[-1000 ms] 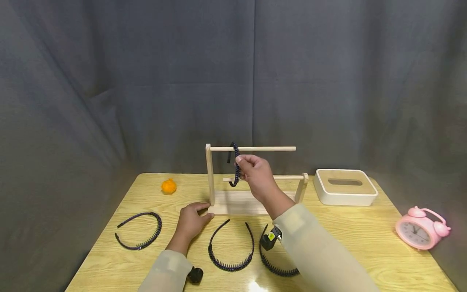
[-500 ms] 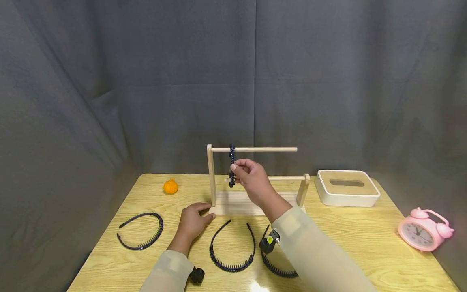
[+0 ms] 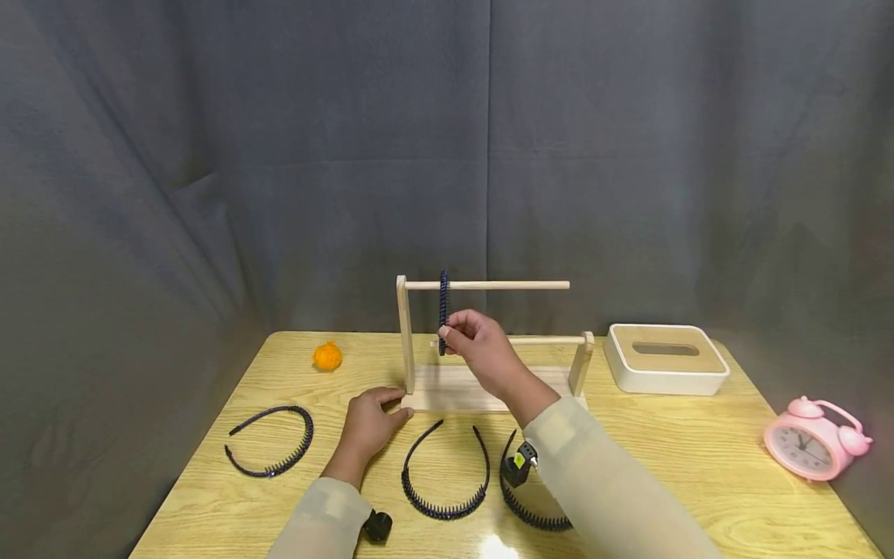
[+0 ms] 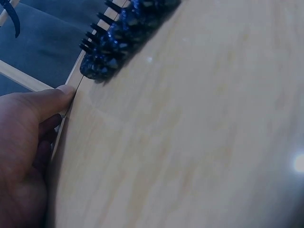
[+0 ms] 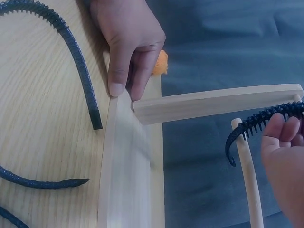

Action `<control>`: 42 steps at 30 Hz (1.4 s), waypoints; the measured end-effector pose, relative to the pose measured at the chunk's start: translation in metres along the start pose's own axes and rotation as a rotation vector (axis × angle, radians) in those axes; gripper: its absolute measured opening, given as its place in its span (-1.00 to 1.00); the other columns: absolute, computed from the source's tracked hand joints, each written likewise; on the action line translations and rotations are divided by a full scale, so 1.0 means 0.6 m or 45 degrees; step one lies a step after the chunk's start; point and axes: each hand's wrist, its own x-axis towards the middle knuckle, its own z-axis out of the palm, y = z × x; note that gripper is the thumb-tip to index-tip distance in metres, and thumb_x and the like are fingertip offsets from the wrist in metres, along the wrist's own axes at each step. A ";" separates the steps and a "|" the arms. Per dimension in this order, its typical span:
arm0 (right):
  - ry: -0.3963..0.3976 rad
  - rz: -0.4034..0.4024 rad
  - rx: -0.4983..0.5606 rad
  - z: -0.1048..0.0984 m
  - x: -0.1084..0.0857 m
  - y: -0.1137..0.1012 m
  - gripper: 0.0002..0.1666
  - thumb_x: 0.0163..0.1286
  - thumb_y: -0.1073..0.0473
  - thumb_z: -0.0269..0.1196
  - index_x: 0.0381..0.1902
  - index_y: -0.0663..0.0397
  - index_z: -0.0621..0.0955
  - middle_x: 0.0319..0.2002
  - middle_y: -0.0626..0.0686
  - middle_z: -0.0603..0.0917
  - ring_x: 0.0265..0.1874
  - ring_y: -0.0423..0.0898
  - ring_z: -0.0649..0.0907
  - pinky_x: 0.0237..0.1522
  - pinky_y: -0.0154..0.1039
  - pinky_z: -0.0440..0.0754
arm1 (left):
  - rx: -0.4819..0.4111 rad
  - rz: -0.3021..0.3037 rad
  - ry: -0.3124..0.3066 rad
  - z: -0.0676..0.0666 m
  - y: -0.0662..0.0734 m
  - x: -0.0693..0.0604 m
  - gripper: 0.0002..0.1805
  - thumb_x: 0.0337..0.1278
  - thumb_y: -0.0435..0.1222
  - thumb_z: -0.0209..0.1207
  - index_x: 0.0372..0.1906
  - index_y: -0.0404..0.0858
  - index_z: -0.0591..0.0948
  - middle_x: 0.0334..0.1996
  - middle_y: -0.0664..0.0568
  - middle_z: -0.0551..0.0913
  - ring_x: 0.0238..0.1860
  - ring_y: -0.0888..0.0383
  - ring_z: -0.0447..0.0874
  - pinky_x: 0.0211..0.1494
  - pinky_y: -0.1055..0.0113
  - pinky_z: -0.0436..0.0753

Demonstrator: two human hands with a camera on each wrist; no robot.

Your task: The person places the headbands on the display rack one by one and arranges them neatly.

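Between thumb and fingers my right hand (image 3: 482, 351) pinches a dark toothed headband (image 3: 443, 303). The headband stands upright at the upper rod (image 3: 510, 286) of a wooden rack, its top level with that rod. In the right wrist view, one curved end of the headband (image 5: 236, 137) reaches past the lower rod (image 5: 249, 175). My left hand (image 3: 370, 425) grips the left end of the rack's base (image 3: 457, 388), thumb at the front edge and fingers by the upright (image 5: 213, 103). Part of the lower rod is hidden behind my right hand.
On the table lie three more headbands: one at left (image 3: 300, 446), one in the middle (image 3: 447, 512), one at right (image 3: 538, 522) partly under my right sleeve. An orange pompom (image 3: 327, 356) sits back left. At right stand a tissue box (image 3: 667, 380) and a pink alarm clock (image 3: 803, 446).
The headband has turned edge-on and moved slightly left along the upper rod with my right hand, which now grips it a little lower. My left hand stays at the base.
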 end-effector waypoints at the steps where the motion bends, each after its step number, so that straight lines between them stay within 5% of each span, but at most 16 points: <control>1: -0.004 -0.003 -0.006 0.000 0.000 0.001 -0.88 0.67 0.23 0.28 0.01 0.20 0.63 -0.15 0.02 0.69 -0.15 -0.10 0.70 0.12 -0.19 0.78 | 0.004 -0.002 0.001 0.000 0.000 -0.001 -0.61 0.29 -0.28 0.54 0.20 -0.20 0.84 0.23 -0.19 0.78 0.28 -0.17 0.78 0.33 -0.06 0.79; 25: -0.001 -0.060 -0.159 0.004 0.008 -0.003 -0.81 0.68 0.15 0.28 0.11 0.11 0.61 -0.09 0.08 0.71 -0.07 0.07 0.73 0.02 -0.19 0.79 | 0.034 0.001 0.003 0.000 0.006 0.000 -0.60 0.28 -0.25 0.55 0.19 -0.18 0.84 0.24 -0.17 0.78 0.35 -0.21 0.72 0.40 -0.13 0.74; 42: 0.065 -0.014 -0.086 0.004 0.009 -0.008 -0.73 0.67 0.16 0.30 0.20 0.14 0.65 -0.09 0.07 0.72 -0.11 -0.03 0.75 0.05 -0.20 0.83 | 0.034 0.016 0.001 0.000 0.005 0.000 -0.61 0.30 -0.26 0.54 0.20 -0.19 0.84 0.24 -0.19 0.78 0.33 -0.22 0.73 0.38 -0.13 0.75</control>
